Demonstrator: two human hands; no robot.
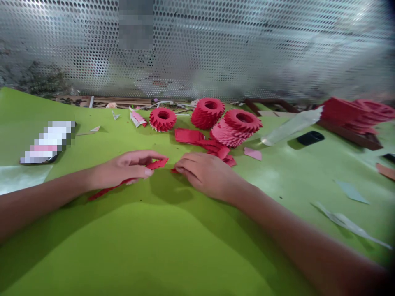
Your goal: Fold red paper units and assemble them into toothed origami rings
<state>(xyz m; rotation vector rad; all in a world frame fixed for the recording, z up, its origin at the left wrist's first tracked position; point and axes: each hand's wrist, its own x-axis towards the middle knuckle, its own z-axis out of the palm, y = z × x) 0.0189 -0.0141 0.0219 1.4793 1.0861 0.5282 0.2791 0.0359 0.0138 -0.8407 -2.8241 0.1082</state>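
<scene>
My left hand (123,167) is closed on a long strip of linked red folded paper (105,192), pinched near its right end between thumb and fingers. The strip's tail slants down to the left beneath the hand. A short gap to the right, my right hand (205,172) pinches a small red folded paper piece (174,170), mostly hidden by the fingertips. Just behind the right hand lies a pile of red folded paper pieces (212,144). Farther back stand a small red paper ring (162,119), a red ring stack (208,112) and a red-and-pink ring stack (237,126).
A green tabletop (148,255) lies under everything. To the right are a translucent tube (291,125), a black cylinder (311,138) and a brown tray (352,133) with red paper work. A blurred-out phone-like object (49,142) lies left. Behind rises a perforated metal screen (197,49).
</scene>
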